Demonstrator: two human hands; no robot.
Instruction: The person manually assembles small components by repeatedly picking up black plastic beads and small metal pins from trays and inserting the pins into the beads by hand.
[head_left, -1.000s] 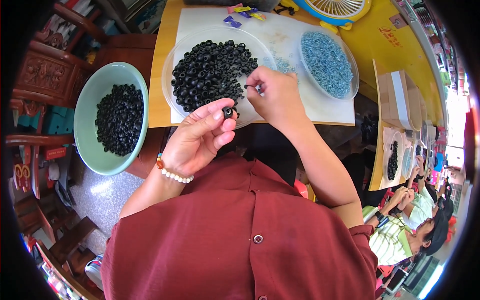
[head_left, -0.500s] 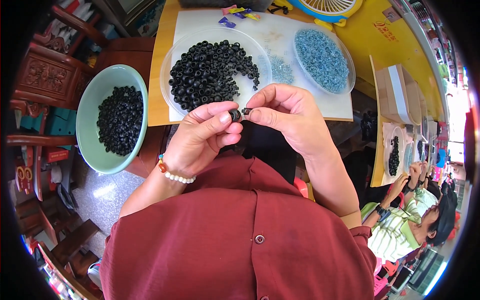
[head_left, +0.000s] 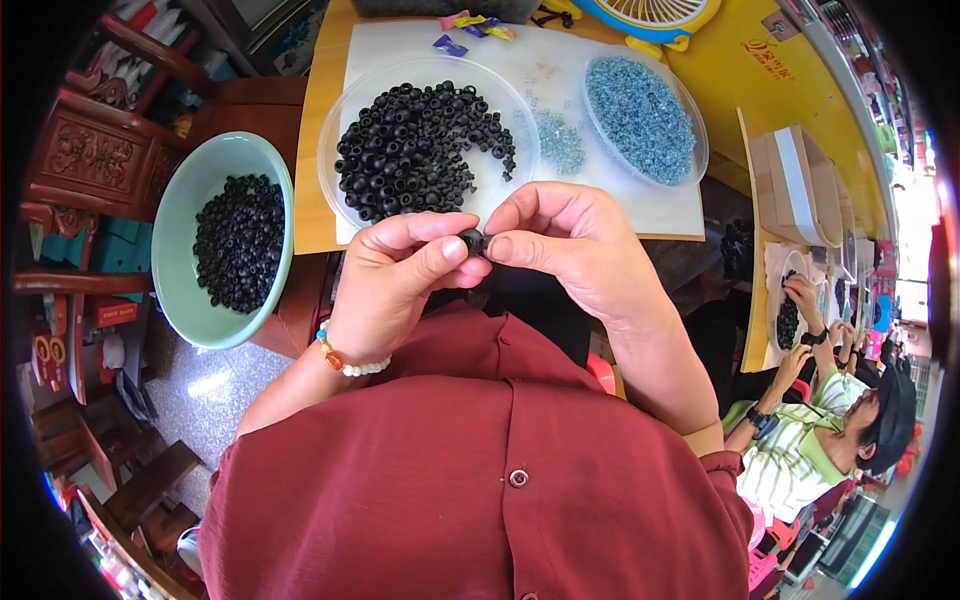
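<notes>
In front of my chest, my left hand [head_left: 392,268] pinches a round, hollow black piece [head_left: 471,240] between thumb and fingertips. My right hand [head_left: 572,245] meets it from the other side, its thumb and forefinger closed on a small black part [head_left: 487,244] that touches the round piece. Fingertips mostly cover the small part. Just beyond both hands, a clear round tray [head_left: 333,112] holds larger hollow black pieces [head_left: 395,150] on its left and smaller black parts [head_left: 487,135] on its right.
A clear tray of bluish transparent bits [head_left: 640,120] lies at the far right, with loose bits [head_left: 558,142] beside it. At left stands a pale green basin [head_left: 168,250] of black pieces. Wrapped sweets [head_left: 450,45] and a blue-yellow fan [head_left: 655,20] are farther back. Another person [head_left: 800,440] works at right.
My two hands have come together, and the small black part, apart from the round piece before, now touches it. At right, the other person's hand has moved over their black pieces.
</notes>
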